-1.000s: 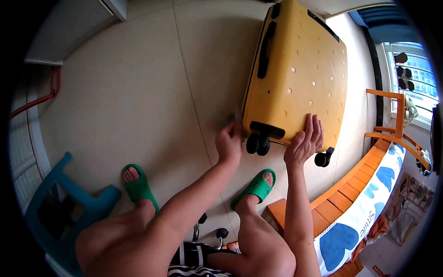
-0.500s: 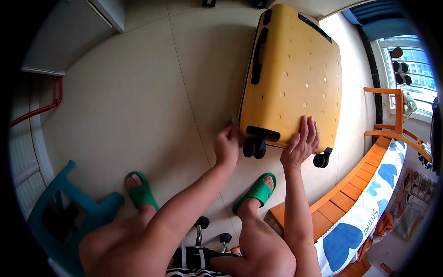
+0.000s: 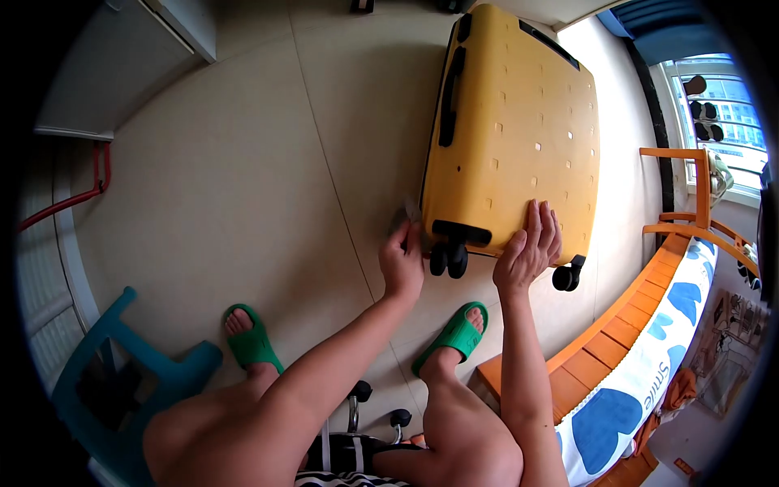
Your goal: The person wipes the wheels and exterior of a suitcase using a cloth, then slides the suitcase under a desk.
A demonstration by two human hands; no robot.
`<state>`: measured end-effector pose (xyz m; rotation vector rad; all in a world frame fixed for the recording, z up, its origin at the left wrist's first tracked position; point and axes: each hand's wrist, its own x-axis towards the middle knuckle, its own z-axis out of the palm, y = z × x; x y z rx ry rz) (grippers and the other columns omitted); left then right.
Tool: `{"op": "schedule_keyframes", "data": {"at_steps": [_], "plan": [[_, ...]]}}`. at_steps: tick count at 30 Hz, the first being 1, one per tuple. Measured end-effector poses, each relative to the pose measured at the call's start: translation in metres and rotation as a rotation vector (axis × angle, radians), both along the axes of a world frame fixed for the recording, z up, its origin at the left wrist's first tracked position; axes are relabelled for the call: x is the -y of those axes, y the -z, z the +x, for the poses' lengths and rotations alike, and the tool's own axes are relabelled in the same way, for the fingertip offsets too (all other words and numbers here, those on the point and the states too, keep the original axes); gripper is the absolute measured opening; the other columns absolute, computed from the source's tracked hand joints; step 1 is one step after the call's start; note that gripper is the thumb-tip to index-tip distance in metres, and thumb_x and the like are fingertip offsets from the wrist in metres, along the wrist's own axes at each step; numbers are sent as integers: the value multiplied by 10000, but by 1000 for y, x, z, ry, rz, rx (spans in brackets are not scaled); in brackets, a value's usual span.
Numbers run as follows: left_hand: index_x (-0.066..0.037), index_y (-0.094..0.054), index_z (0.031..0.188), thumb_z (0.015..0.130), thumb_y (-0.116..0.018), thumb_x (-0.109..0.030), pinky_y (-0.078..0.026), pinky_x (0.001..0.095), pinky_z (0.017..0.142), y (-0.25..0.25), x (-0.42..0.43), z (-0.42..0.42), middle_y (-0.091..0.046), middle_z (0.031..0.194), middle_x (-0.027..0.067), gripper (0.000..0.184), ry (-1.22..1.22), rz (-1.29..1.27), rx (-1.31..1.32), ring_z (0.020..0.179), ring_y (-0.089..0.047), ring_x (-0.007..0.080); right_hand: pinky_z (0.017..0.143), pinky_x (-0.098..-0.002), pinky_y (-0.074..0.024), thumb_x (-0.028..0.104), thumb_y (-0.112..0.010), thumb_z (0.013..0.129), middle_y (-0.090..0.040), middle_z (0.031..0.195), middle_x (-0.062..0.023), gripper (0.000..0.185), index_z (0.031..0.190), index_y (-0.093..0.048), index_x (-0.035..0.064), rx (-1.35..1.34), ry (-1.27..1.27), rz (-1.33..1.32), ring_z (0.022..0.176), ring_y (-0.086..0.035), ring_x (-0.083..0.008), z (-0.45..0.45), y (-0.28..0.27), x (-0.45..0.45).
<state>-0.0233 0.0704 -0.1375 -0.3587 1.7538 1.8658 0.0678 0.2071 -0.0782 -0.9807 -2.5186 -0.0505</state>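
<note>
A yellow suitcase (image 3: 519, 138) lies on its side on the floor, its black wheels (image 3: 450, 258) facing me. My right hand (image 3: 527, 252) rests on the shell near the wheel end, fingers stretched out and pressed against it. At the near left corner, beside the wheel, my left hand (image 3: 402, 258) has its fingers pinched together. A small greyish, blurred thing (image 3: 411, 211) sticks up from that pinch along the suitcase's edge; its kind is too smeared to tell.
An orange wooden bench (image 3: 596, 345) with a white and blue cloth (image 3: 600, 430) runs along the right. On the left stand a teal plastic chair (image 3: 154, 357) and a red metal bar (image 3: 69, 203). My feet wear green slippers (image 3: 456, 334). Chair casters (image 3: 359, 392) show below me.
My left hand has shifted very slightly, and the greyish thing in it looks more blurred. The right hand keeps its place on the suitcase. The whole view has shifted a little.
</note>
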Motion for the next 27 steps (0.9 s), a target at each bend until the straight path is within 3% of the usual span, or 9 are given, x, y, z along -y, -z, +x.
{"op": "schedule_keyframes", "data": {"at_steps": [3, 5, 8, 10, 14, 17, 21, 24, 27], "plan": [[38, -687, 934, 986, -587, -261, -420, 259, 497, 1, -4, -12, -585, 682, 12, 319, -28, 13, 22, 635, -506, 62, 1120, -456, -199, 267, -362, 953, -468, 1436, -145, 500, 1383, -522, 67, 10, 1, 1, 1344, -385, -335, 0, 0, -1], [26, -679, 972, 992, -525, -253, -458, 326, 511, 22, -5, -32, -614, 619, 108, 319, 211, -129, 67, 542, -608, 165, 1120, -456, -200, 270, -361, 954, -468, 1437, -144, 500, 1384, -521, 70, 11, -1, 5, 1345, -384, -335, 0, 0, -1], [25, -668, 922, 996, -496, -249, -452, 326, 507, 41, -18, -53, -604, 600, 114, 332, 392, -276, -50, 521, -597, 171, 1119, -457, -201, 275, -360, 957, -468, 1437, -143, 500, 1386, -520, 74, 13, -2, 6, 1346, -382, -333, 0, -1, -1], [19, -662, 889, 997, -501, -249, -445, 324, 498, 54, -10, -38, -606, 597, 115, 331, 334, -225, -214, 500, -593, 173, 1118, -458, -200, 277, -359, 958, -469, 1436, -143, 500, 1386, -521, 75, 4, -4, -3, 1347, -381, -332, 1, 0, 0], [7, -660, 883, 975, -562, -238, -450, 326, 480, 38, 28, 21, -614, 593, 110, 280, 509, -158, -39, 487, -605, 184, 1118, -463, -197, 293, -361, 960, -472, 1433, -139, 502, 1390, -516, 85, -2, 7, 12, 1348, -379, -325, 1, 3, -2], [-7, -671, 920, 955, -588, -230, -494, 345, 554, 23, 39, 46, -647, 656, 129, 241, 724, -193, 24, 582, -653, 226, 1118, -465, -194, 305, -369, 955, -474, 1431, -129, 505, 1395, -507, 98, 4, -2, -3, 1352, -371, -319, 2, 1, -2], [-20, -674, 1092, 959, -586, -264, -511, 348, 633, 56, 62, 28, -689, 799, 157, 291, 925, -301, -324, 686, -666, 222, 1123, -466, -190, 327, -397, 960, -455, 1443, -131, 508, 1403, -495, 98, 32, -24, -33, 1363, -358, -311, 6, -5, -3], [-14, -660, 1126, 954, -570, -244, -504, 367, 741, 8, 70, -26, -696, 883, 196, 300, 1031, -476, -320, 806, -675, 272, 1143, -475, -177, 351, -426, 965, -413, 1475, -142, 533, 1433, -452, 96, 64, -47, -79, 1388, -327, -322, 10, -9, -5], [-16, -659, 1127, 937, -571, -245, -517, 360, 696, 8, 86, -62, -706, 912, 157, 311, 972, -508, -431, 783, -675, 251, 1177, -477, -139, 395, -494, 949, -332, 1532, -161, 603, 1469, -396, 107, 102, -95, -166, 1444, -251, -331, 21, -16, -4]]}}
